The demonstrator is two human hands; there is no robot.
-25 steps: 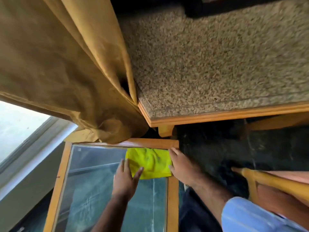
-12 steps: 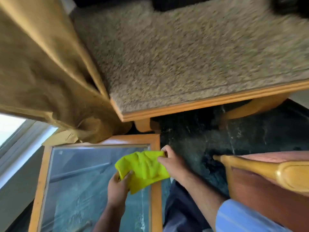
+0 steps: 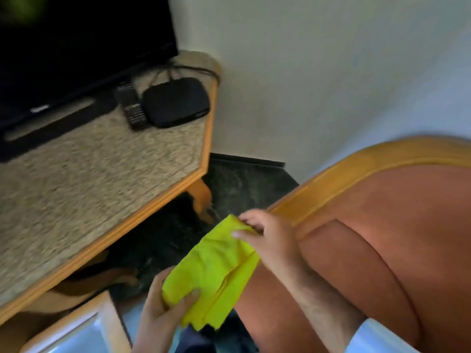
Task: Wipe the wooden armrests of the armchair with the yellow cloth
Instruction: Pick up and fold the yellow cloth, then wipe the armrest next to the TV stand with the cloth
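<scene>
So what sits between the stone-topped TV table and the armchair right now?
In the head view, only dark floor, plus the yellow cloth held up by both hands, left hand and right hand.

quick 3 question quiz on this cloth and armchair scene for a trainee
1. True or false: the yellow cloth is pressed flat on the chair's wooden frame.
2. Which hand pinches the cloth's upper end? A) left hand B) right hand
3. Fill in: beside the remote on the speckled tabletop sits a black ____.

Key:
1. False; it is held in the air between the left hand and right hand.
2. B
3. box
</scene>
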